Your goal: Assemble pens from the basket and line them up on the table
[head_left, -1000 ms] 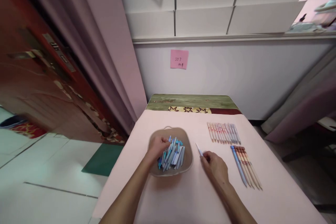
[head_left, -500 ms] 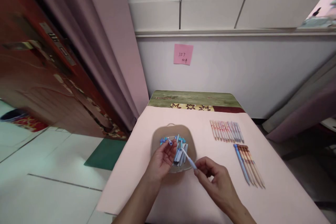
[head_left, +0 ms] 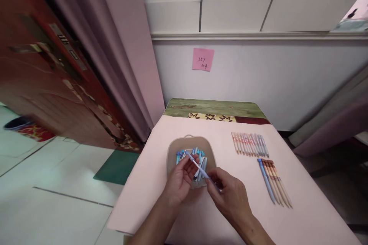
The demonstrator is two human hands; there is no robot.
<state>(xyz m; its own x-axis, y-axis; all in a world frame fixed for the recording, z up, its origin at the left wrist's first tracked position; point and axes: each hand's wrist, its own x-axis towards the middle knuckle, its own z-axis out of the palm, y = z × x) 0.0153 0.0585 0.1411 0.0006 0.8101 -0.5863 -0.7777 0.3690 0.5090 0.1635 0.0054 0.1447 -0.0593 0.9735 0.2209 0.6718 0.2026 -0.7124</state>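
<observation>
Between the thumb and fingers of my right hand [head_left: 231, 191] is a light-blue pen barrel [head_left: 204, 173] with a thin white refill [head_left: 196, 163] sticking out toward the upper left. My left hand [head_left: 178, 179], palm up over the bin, pinches a small blue tubular pen part [head_left: 187, 154]. The refill's tip meets that part; whether it has entered the opening I cannot tell. Beneath the left hand stands a beige plastic bin [head_left: 171, 148] with several blue pen parts [head_left: 203, 164] in it, partly hidden by the fingers.
On the pink-covered table [head_left: 149, 183], a row of slim pale pens [head_left: 250, 144] lies at the right. Nearer me is a group of brown-topped pens [head_left: 276, 183] with one blue pen [head_left: 266, 182] beside them. A pink note [head_left: 202, 59] is on the wall behind.
My right hand has moved left and slightly up, bringing the refill from apart to meet the blue part in my left hand. The view has shifted slightly.
</observation>
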